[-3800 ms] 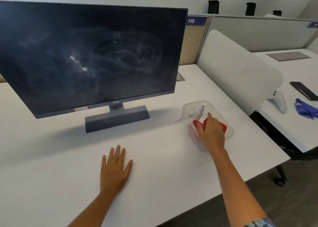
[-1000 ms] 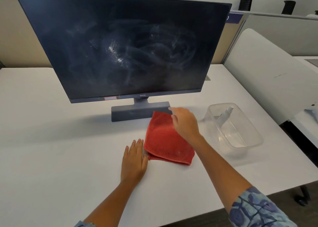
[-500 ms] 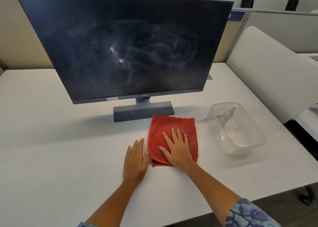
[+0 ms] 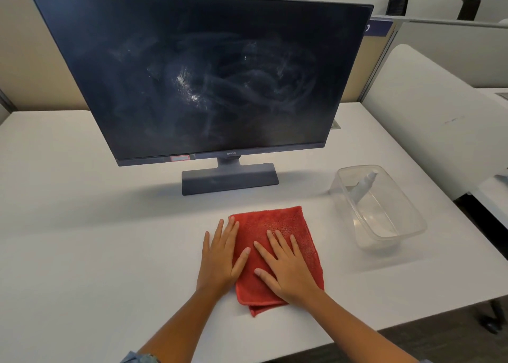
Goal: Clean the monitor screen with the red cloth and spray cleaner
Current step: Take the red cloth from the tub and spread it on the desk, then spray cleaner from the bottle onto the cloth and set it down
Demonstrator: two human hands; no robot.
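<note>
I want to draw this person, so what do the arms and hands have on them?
Both hands, left hand and right hand, are bare: no gloves, rings or watch show. The forearms are bare too. A blue patterned sleeve peeks in at the bottom edge of the left arm.

Both forearms are extended forward, near. The left hand point(image 4: 221, 258) is laid flat, palm down, fingers spread. The right hand point(image 4: 286, 266) is laid flat just beside it, fingers splayed.
</note>
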